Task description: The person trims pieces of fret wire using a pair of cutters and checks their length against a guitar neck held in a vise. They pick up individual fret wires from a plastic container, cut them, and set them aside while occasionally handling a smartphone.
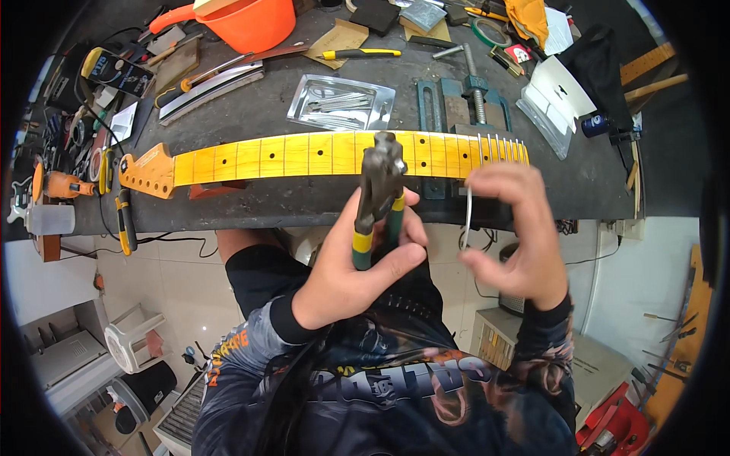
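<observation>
In front of me a yellow guitar neck (251, 158) with dark dots lies across the bench, its headstock (150, 172) to the left. My left hand (334, 277) is closed around the green and yellow handles of dark metal pliers (378, 178), jaws pointing up and hiding part of the neck. My right hand (528, 243), slightly blurred, pinches a short, thin, curved silver fret wire (468, 220) by its ends, upright off the bench's front edge. Several silver frets (502, 148) stand at the neck's right end. Beyond the neck, a transparent plastic tray (304, 110) holds more silver strips.
A metal vise (475, 99) stands behind the neck's right half. An orange bucket (255, 26) is at the back left, near a yellow and black knife (361, 54). More pliers (125, 220) lie at the left front edge. Open plastic packaging (559, 99) sits at the right.
</observation>
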The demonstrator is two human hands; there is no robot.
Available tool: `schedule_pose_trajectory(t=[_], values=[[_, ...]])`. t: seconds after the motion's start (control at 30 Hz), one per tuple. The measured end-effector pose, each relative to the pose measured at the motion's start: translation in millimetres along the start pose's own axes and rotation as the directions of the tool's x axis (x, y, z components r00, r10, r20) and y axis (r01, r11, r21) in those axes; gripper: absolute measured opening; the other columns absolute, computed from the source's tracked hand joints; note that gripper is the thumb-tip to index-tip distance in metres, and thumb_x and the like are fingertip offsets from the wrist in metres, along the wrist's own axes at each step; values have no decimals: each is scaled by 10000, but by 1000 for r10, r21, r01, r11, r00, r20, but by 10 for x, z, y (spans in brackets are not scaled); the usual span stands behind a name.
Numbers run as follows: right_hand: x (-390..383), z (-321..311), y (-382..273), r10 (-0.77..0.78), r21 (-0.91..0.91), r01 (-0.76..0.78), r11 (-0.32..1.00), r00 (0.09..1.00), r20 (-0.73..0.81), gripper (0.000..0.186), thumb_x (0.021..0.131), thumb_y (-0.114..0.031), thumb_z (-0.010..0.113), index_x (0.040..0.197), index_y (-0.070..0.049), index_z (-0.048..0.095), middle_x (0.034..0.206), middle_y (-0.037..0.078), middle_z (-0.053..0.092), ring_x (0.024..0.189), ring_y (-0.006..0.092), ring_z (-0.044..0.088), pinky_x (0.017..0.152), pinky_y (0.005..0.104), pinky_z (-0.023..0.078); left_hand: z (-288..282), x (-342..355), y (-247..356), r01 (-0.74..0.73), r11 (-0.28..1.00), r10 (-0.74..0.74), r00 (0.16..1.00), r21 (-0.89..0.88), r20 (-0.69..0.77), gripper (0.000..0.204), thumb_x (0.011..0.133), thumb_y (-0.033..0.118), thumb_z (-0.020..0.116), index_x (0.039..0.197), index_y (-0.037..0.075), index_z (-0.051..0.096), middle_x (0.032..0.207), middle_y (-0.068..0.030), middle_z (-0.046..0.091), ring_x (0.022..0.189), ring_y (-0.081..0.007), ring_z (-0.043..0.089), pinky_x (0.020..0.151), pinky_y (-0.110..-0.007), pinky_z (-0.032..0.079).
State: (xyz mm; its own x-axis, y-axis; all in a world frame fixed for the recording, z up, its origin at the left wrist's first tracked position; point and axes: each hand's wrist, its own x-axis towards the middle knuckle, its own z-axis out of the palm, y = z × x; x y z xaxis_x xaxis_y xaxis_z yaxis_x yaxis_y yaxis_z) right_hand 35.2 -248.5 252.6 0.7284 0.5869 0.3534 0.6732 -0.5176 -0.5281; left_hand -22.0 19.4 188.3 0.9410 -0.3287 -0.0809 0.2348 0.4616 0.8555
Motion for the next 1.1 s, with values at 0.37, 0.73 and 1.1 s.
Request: schedule_pose_trajectory(t=[0.37,0.73,1.1], values=[[422,-166,356,82,-210,-49,977,984,155,648,786,-131,904,1374,-64,640,1450,123,701,1436,385,609,1255,527,416,-343,76,128,-51,879,1,994,474,105,603,1002,14,793,1556,34,556,1243,-74,694,991,-127,638,917,-305,536],[574,-230,359,187,-270,-110,956,942,279,631,797,-122,886,1368,-55,626,1471,129,721,1397,371,656,1334,608,351,-496,185,291,-330,587,-13,909,739,416,659,868,138,913,1469,99,647,1176,-126,735,1087,-385,727,940,-475,592],[643,-187,284,229,-323,-128,938,928,295,629,773,-99,886,1342,-52,624,1436,136,721,1373,368,662,1333,608,353,-572,252,304,-373,549,-75,869,748,489,648,879,214,904,1469,110,657,1158,-94,725,1059,-341,723,923,-449,584]])
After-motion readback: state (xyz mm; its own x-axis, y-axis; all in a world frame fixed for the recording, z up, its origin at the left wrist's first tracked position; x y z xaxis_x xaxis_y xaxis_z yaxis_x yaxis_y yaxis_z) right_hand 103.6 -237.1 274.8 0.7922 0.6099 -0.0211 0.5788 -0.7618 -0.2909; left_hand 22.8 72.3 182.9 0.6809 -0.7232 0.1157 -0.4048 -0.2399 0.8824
